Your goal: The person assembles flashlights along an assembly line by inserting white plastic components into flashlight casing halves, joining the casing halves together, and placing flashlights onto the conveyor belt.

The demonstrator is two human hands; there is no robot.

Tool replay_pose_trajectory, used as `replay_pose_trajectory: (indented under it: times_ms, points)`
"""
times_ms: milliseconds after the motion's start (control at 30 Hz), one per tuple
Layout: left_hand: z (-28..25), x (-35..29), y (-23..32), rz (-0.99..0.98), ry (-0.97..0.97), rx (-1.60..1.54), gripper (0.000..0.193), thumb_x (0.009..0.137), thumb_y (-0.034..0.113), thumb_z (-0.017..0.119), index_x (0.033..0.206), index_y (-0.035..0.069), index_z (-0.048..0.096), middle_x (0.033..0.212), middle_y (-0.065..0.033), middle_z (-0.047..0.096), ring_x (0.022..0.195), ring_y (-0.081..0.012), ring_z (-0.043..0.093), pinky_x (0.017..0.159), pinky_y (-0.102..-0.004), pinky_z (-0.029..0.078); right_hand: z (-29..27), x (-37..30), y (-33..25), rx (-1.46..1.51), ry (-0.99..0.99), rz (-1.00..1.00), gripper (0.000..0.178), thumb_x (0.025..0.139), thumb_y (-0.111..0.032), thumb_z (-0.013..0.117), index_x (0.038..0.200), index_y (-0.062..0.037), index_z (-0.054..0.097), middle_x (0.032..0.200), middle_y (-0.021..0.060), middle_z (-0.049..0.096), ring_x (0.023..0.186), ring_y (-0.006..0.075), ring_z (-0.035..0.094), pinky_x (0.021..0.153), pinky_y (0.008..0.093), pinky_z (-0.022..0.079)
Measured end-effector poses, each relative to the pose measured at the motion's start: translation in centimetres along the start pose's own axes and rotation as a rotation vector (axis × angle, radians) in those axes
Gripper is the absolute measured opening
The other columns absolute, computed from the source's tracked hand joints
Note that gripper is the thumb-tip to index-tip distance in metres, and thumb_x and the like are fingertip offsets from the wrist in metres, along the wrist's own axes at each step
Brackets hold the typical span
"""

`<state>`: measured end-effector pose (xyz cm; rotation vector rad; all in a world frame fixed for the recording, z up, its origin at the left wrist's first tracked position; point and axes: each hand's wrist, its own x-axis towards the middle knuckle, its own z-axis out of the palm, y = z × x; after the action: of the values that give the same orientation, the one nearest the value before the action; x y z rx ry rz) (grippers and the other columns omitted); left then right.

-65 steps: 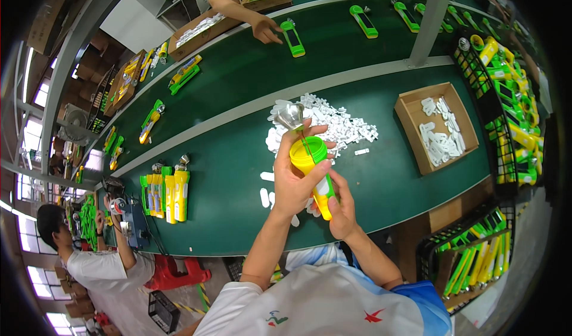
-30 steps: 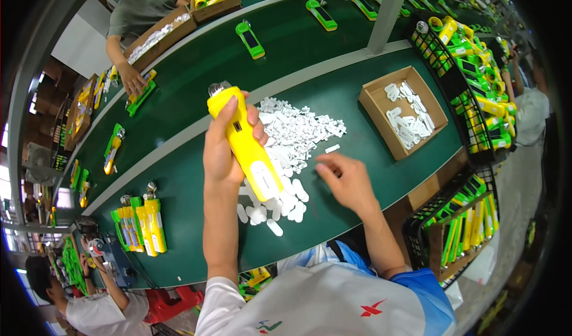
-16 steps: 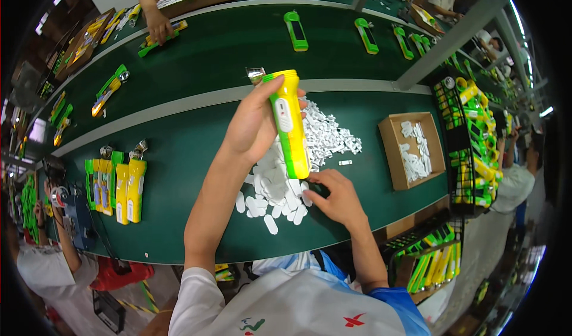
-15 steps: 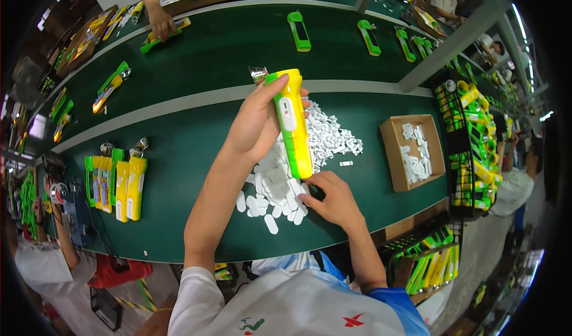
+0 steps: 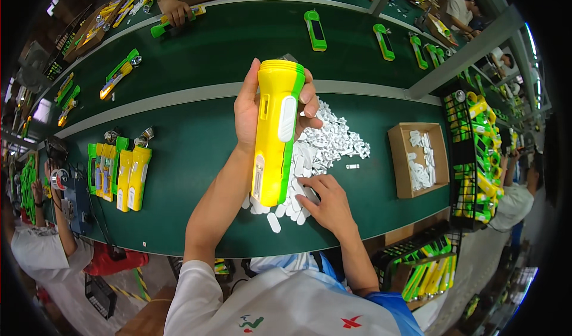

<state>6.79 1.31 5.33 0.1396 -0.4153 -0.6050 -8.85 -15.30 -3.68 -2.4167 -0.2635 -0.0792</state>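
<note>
We find the left hand point(image 5: 246, 118) gripping a flashlight point(image 5: 273, 139) over the left side of the white pile point(image 5: 333, 134). The right hand point(image 5: 329, 208) rests, fingers spread, at the pile's near edge. We note a cardboard box point(image 5: 401, 164) right of the pile.

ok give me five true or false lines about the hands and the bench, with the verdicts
1. The left hand grips a yellow and green flashlight body. True.
2. The right hand is wrapped around the flashlight body too. False: it is down at the pile of white plastic pieces.
3. A white ridged oval cover shows on the side of the flashlight body. True.
4. The cardboard box stands to the left of the pile. False: it stands to the right, with more white pieces inside.
5. A row of other flashlight casings lies on the green tabletop, left of the left forearm. True.
</note>
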Motion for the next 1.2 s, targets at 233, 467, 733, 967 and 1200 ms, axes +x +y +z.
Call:
replay_pose_trajectory:
  times_ms: [233, 467, 733, 967, 1200]
  points:
    - [-0.3, 0.2, 0.7, 0.016, 0.355, 0.290, 0.043, 0.098, 0.046, 0.055, 0.107, 0.004, 0.052, 0.086, -0.0105, 0.057, 0.068, -0.0203, 0.058, 0.061, -0.0326, 0.052, 0.6, 0.1, 0.6, 0.021, 0.055, -0.041, 0.028, 0.081, -0.018, 0.076, 0.107, -0.0073, 0.071, 0.096, 0.0093, 0.065, 0.092, 0.0282, 0.063, 0.081, 0.0373, 0.052]
    - [-1.1, 0.2, 2.9, 0.106, 0.630, 0.470, 0.026, 0.092, 0.022, 0.066, 0.104, 0.005, 0.051, 0.086, -0.0113, 0.061, 0.072, -0.0204, 0.060, 0.069, -0.0339, 0.054, 1.3, -0.4, 0.1, 0.169, 0.149, -0.110, 0.015, 0.077, -0.006, 0.076, 0.092, -0.0060, 0.072, 0.087, 0.0077, 0.067, 0.082, 0.0261, 0.063, 0.070, 0.0361, 0.050]
    - [-1.4, 0.0, 3.2, 0.092, 0.470, 0.445, 0.027, 0.092, 0.022, 0.065, 0.107, 0.004, 0.052, 0.093, -0.0134, 0.062, 0.076, -0.0211, 0.061, 0.070, -0.0339, 0.055, 0.2, 0.9, -0.2, -0.017, 0.202, -0.099, 0.011, 0.079, -0.009, 0.075, 0.090, -0.0070, 0.072, 0.085, 0.0076, 0.069, 0.082, 0.0273, 0.064, 0.074, 0.0365, 0.050]
    - [-1.4, -0.4, 3.6, 0.074, 0.532, 0.456, 0.028, 0.092, 0.024, 0.064, 0.108, 0.006, 0.049, 0.093, -0.0117, 0.061, 0.076, -0.0200, 0.060, 0.069, -0.0327, 0.054, -6.2, 1.2, 6.5, -0.266, 0.258, 0.298, 0.020, 0.081, -0.012, 0.075, 0.100, -0.0052, 0.072, 0.091, 0.0108, 0.069, 0.083, 0.0272, 0.065, 0.075, 0.0376, 0.052]
    - [-1.1, -0.3, 3.3, 0.068, 0.536, 0.486, 0.027, 0.092, 0.024, 0.063, 0.108, 0.006, 0.049, 0.093, -0.0110, 0.061, 0.075, -0.0194, 0.060, 0.068, -0.0326, 0.054, -5.6, 2.2, 5.9, -0.034, 0.273, 0.217, 0.019, 0.082, -0.015, 0.076, 0.099, -0.0064, 0.074, 0.090, 0.0090, 0.069, 0.081, 0.0230, 0.066, 0.072, 0.0347, 0.052]
